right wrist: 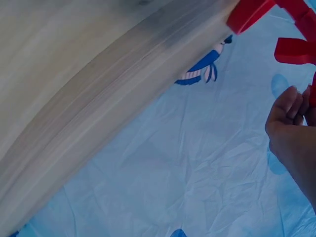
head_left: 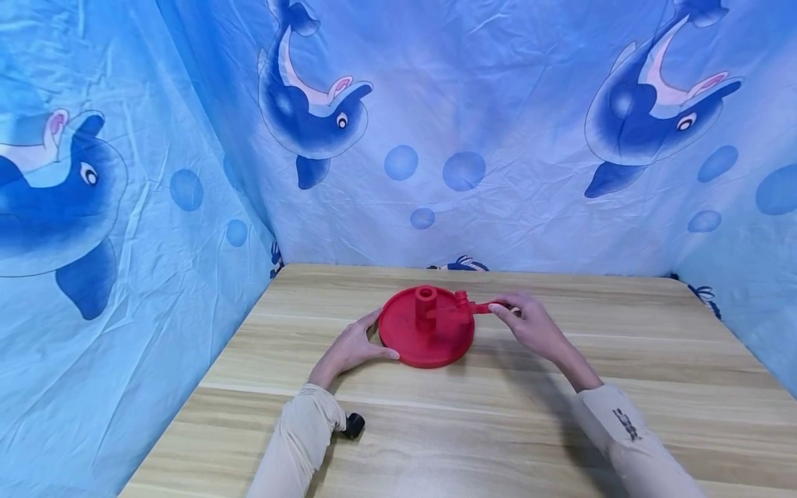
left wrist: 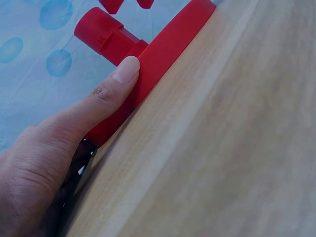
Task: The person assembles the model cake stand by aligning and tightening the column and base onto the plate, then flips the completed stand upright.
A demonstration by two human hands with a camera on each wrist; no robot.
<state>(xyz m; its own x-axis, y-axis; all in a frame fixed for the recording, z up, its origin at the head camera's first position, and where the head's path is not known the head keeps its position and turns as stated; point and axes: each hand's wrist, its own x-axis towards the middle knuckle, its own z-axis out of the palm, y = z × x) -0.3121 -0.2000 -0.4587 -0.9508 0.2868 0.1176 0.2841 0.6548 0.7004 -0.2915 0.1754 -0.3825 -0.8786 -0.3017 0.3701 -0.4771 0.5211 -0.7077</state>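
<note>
A red round base (head_left: 445, 349) with a low raised rim lies flat on the wooden table. From its middle rises a hollow red post (head_left: 426, 299), marked "34" in the left wrist view. My left hand (head_left: 353, 347) holds the base by its left side, thumb (left wrist: 113, 86) on the near rim. On the right, my right hand (head_left: 530, 326) pinches the end of a red handle-like piece (head_left: 481, 308). Its wider forked end (right wrist: 295, 51) hangs above the right edge of the base; whether it touches the base, I cannot tell.
A light wood-grain table (head_left: 398, 422) spreads around the base. Blue fabric with dolphin prints (head_left: 317, 104) hangs behind and at both sides. Beneath my left sleeve (head_left: 305, 429) sits a small black object (head_left: 354, 425), near the wrist.
</note>
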